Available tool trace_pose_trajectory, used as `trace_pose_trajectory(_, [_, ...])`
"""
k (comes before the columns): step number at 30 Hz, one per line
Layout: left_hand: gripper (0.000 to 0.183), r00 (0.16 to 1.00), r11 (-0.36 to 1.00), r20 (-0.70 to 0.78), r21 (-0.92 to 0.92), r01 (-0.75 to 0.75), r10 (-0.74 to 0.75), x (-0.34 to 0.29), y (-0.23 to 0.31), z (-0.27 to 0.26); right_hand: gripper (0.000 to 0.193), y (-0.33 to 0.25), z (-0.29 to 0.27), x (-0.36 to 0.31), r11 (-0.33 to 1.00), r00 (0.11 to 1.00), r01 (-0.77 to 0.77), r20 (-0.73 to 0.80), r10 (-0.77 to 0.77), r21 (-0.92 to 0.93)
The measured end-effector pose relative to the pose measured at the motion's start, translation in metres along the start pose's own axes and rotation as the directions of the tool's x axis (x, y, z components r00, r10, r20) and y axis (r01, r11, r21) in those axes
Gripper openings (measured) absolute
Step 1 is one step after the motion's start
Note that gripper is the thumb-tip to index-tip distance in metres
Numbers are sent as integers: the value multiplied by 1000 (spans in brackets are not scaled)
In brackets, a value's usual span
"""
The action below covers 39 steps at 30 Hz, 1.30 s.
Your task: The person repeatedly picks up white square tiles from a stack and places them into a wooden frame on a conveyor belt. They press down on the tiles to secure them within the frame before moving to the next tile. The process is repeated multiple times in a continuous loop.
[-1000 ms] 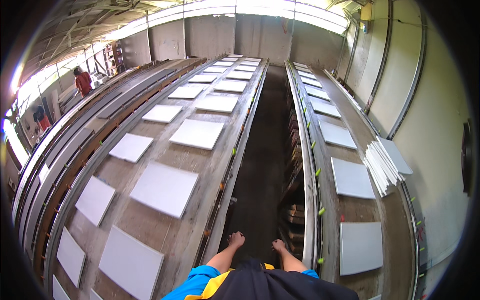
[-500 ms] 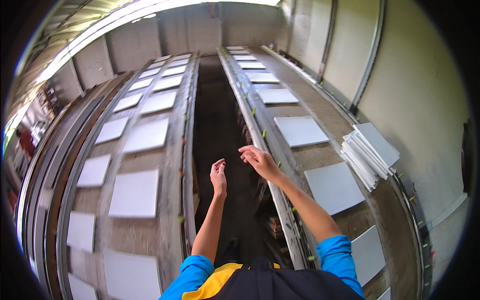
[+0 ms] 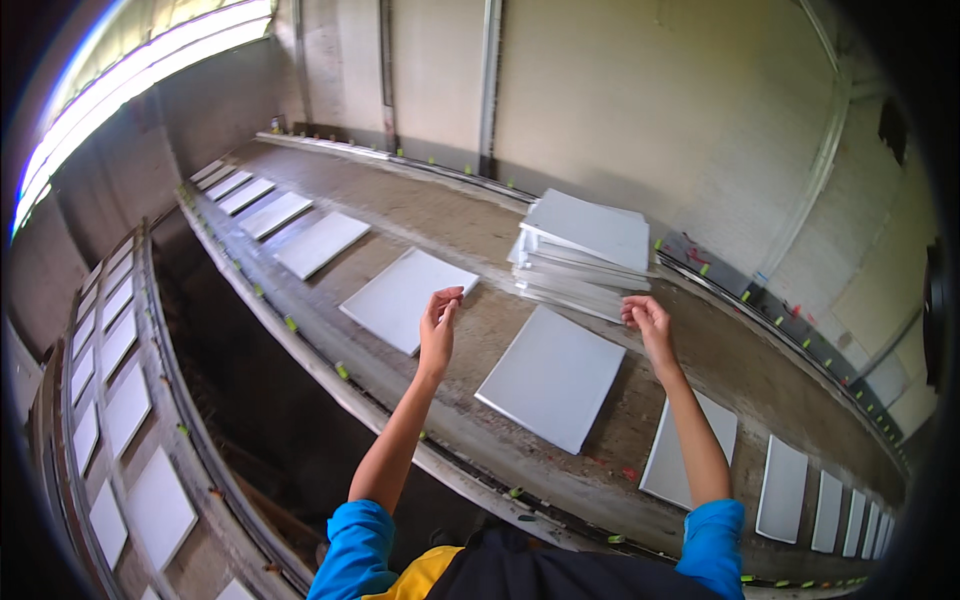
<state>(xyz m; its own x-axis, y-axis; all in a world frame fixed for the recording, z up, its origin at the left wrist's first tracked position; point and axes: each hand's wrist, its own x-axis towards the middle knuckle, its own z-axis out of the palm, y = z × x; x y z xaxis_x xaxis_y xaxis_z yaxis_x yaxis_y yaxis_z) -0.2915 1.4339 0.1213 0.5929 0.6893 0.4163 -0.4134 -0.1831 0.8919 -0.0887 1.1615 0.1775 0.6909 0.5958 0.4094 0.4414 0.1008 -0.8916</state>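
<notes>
Both my hands are raised over the long brown table, apart and with nothing visible in them. My left hand (image 3: 438, 322), its fingers loosely bent, hovers beside the right corner of a flat white panel (image 3: 402, 298). My right hand (image 3: 650, 322) has half-curled fingers and is nearest the lower right edge of a stack of white panels (image 3: 585, 232). Whether it touches the stack I cannot tell. Between my hands and a little nearer lies another white panel (image 3: 552, 378). Below my right hand, a further white panel (image 3: 700, 450) is partly covered by my forearm.
More white panels run in a row along the table (image 3: 440, 205), which has a raised rail with green clips (image 3: 342, 371). A dark aisle (image 3: 270, 375) separates it from a second table with panels (image 3: 160, 508) at left. A pale wall (image 3: 620, 110) stands behind.
My view has swung right, from the aisle to the right-hand table and its stack. My hands have moved from over the aisle to over this table and spread wider apart.
</notes>
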Motion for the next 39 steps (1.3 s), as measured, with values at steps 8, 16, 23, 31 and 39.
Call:
trace_pose_trajectory(8, [30,995,978,78,204,51,-69,102,-71,79,19,103,-59,52,998,945,-51,-326,35,-40])
trace_pose_trajectory(16, [46,998,939,57,344,11,-33,179,-110,119,31,135,-41,114,968,861,-76,-505,-57,-238])
trace_pose_trajectory(23, [46,982,950,24,259,174,-187,203,-120,135,32,119,-33,129,966,724,-248,-647,239,79])
trace_pose_trajectory(31, [31,947,942,37,-90,322,-320,218,-119,128,28,116,-37,141,874,604,-131,-662,444,467])
trace_pose_trajectory(39, [30,848,734,424,-457,503,-318,215,-49,131,12,77,-50,147,773,623,148,-665,412,617])
